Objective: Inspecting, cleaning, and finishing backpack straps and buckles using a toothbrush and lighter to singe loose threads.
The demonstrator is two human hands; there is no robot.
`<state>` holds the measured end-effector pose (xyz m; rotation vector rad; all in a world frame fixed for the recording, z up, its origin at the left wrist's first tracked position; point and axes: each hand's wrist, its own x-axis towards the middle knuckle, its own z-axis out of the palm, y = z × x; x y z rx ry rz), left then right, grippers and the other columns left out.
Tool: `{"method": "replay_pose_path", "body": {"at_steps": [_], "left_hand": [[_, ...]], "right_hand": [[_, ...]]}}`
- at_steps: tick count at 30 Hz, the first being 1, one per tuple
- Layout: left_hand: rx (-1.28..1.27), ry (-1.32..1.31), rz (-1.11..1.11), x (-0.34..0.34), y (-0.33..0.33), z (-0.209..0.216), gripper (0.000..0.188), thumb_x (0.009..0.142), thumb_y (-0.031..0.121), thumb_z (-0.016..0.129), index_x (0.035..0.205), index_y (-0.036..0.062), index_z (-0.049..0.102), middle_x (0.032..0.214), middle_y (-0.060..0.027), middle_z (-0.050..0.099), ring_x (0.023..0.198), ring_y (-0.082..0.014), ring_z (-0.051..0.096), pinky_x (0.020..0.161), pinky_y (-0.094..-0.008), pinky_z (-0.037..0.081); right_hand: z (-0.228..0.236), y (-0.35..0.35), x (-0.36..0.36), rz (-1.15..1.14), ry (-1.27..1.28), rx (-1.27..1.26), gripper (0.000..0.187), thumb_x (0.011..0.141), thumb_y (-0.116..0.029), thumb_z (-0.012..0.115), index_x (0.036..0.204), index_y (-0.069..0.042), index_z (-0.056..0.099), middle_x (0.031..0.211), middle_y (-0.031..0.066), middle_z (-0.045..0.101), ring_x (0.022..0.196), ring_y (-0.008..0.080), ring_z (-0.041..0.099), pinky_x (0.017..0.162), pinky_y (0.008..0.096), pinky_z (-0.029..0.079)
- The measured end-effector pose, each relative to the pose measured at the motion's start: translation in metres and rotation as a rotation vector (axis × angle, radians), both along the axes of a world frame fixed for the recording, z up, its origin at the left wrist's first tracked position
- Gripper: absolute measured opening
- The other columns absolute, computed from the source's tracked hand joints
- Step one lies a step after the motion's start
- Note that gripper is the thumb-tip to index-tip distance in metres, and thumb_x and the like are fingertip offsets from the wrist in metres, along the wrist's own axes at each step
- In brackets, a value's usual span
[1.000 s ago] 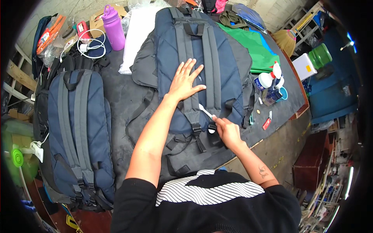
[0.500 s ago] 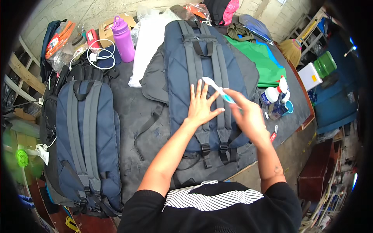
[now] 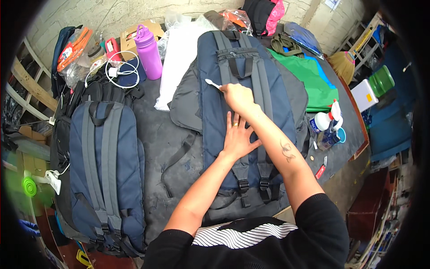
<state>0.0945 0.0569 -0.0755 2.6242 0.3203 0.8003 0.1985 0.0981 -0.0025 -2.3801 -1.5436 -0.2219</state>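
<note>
A navy and grey backpack (image 3: 280, 96) lies on the table in front of me, its shoulder straps facing up and its buckles toward me. My right hand (image 3: 238, 97) is closed around the handle of a white toothbrush (image 3: 212, 83). The brush head points left, over the navy panel by the pack's left edge. Spread flat on the backpack just below is my left hand (image 3: 238, 140), fingers apart, pressing on the straps and middle panel. My right forearm crosses over the pack's lower right side.
A second navy backpack (image 3: 127, 166) lies at the left. Behind it stand a purple bottle (image 3: 149, 56) and a coiled white cable (image 3: 122, 71). Spray bottles (image 3: 323, 121), a green cloth (image 3: 313, 83) and a red cutter (image 3: 320, 171) are at the right of the dark table (image 3: 156, 143).
My right hand has swung left and away from me with the toothbrush, passing above my left hand. The left hand still lies flat on the backpack. The whole view has shifted slightly.
</note>
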Motion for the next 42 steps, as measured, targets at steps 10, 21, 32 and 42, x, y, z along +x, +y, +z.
{"method": "replay_pose_path", "body": {"at_steps": [10,21,32,42], "left_hand": [[-0.032,-0.037,-0.032,0.002,0.004,-0.007,0.066,0.074,0.052,0.065,0.127,0.0145,0.054,0.139,-0.0203,0.034,0.136,-0.0392,0.019,0.111,-0.0593,0.007],[0.081,-0.173,0.071,0.005,0.000,-0.014,0.070,0.078,0.068,0.047,0.137,0.0301,0.046,0.146,-0.0212,0.028,0.138,-0.0406,0.019,0.111,-0.0543,0.011],[0.083,-0.112,0.039,0.008,-0.004,-0.009,0.076,0.075,0.070,0.049,0.139,0.0304,0.043,0.147,-0.0220,0.024,0.138,-0.0421,0.019,0.108,-0.0595,0.015],[0.005,-0.005,0.035,0.000,0.002,0.001,0.076,0.072,0.056,0.067,0.139,0.0293,0.042,0.148,-0.0195,0.023,0.139,-0.0401,0.012,0.110,-0.0587,0.008]], "right_hand": [[0.000,-0.005,-0.011,0.050,-0.101,-0.032,0.017,0.082,-0.015,0.054,0.079,-0.006,0.068,0.073,0.0158,0.066,0.069,0.0309,0.068,0.059,0.0404,0.053],[0.051,-0.095,-0.082,0.028,0.102,-0.681,0.042,0.084,-0.032,0.056,0.123,-0.018,0.059,0.119,0.0247,0.057,0.105,0.0365,0.059,0.091,0.0475,0.045],[-0.123,-0.084,-0.066,-0.588,-0.318,-0.526,0.075,0.082,-0.062,0.042,0.147,-0.030,0.021,0.151,0.0194,0.014,0.138,0.0374,0.014,0.111,0.0491,0.006],[0.063,-0.140,-0.035,-0.322,0.318,0.280,0.025,0.084,-0.010,0.054,0.105,-0.002,0.064,0.083,0.0209,0.065,0.079,0.0376,0.063,0.069,0.0436,0.051]]}}
